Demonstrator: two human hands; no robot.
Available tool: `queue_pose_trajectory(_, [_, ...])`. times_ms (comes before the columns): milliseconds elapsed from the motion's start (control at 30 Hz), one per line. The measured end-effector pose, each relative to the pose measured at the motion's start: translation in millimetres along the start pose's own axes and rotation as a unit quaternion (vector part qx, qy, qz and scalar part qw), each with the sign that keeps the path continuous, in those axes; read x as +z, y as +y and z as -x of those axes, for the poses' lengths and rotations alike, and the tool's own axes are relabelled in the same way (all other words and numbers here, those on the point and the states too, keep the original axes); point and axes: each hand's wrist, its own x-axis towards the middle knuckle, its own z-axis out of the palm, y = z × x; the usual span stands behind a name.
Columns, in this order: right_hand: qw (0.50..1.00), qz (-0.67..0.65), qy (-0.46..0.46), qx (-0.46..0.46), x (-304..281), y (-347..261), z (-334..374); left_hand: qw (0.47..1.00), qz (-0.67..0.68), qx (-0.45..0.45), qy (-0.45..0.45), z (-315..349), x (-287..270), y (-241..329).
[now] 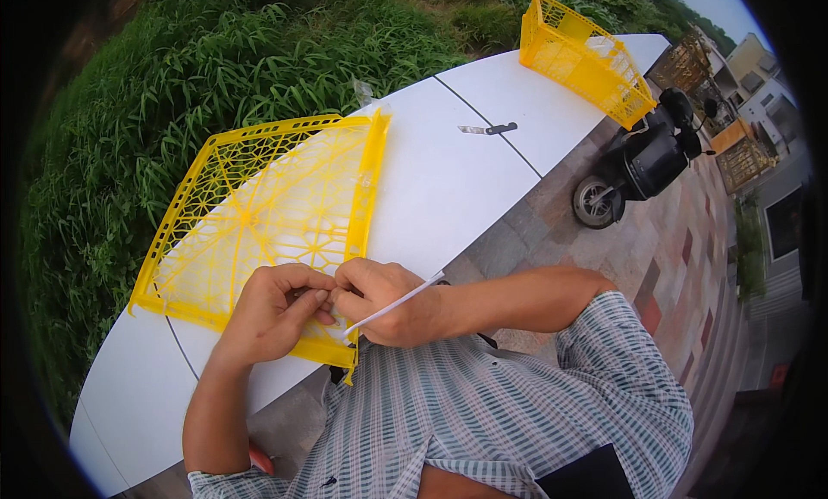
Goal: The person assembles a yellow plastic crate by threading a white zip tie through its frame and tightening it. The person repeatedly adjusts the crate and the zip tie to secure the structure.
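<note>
A yellow plastic lattice panel (244, 217) with a raised rim lies on the white table in front of me. My left hand (278, 316) is closed over its near edge, thumb and fingers pinched together at the fingertips of my other hand. My right hand (390, 302) is closed too, its fingers bent against the left ones near the panel's near right corner. A thin white strip (398, 303) slants across the right hand, one end up by the wrist. Whatever lies between the two sets of fingertips is too small and covered to make out.
A folding knife (488, 129) with a dark handle lies on the white table (423, 180), beyond the panel. At the table's far right end stands a yellow plastic crate (586, 59). A black scooter (642, 163) is parked beside the table, and green plants (233, 68) border its far side.
</note>
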Motion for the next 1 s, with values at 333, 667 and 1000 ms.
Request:
queue_pose_trajectory(333, [0.999, 0.01, 0.01, -0.042, -3.2, 7.1, 0.4, 0.994, -0.08, 0.019, 0.073, 2.3, 11.4, -6.0])
queue_pose_trajectory(667, [0.982, 0.01, -0.019, -0.187, -13.1, 10.3, 9.4, 0.949, -0.243, 0.105, 0.169, -3.4, 12.1, -9.0])
queue_pose_trajectory(1000, [0.977, -0.215, 0.001, -0.001, -10.8, 16.0, 13.7, 0.994, -0.05, -0.013, 0.101, -0.5, 1.5, -9.0])
